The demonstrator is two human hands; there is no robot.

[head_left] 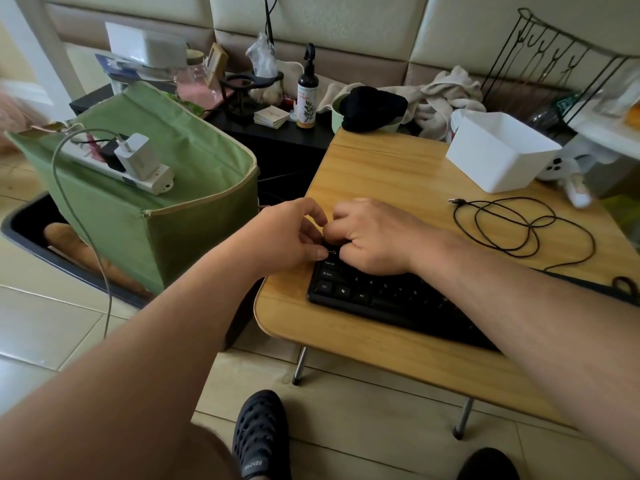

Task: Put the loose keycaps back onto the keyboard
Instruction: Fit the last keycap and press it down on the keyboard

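The black keyboard (374, 299) is lying flat and slanted across the tabletop's (398, 174) near edge, white legends showing, its upper-left keys hiding under my hands.

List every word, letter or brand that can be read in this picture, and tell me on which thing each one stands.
"Shift", "Ctrl", "Alt": keys at the left end of the black keyboard
"Z", "X", "C", "V", "B": its bottom letter row
"BENMA", seen upside down: strap of the black clog
Spray bottle label: too small to read
Card stack: too blurred to read
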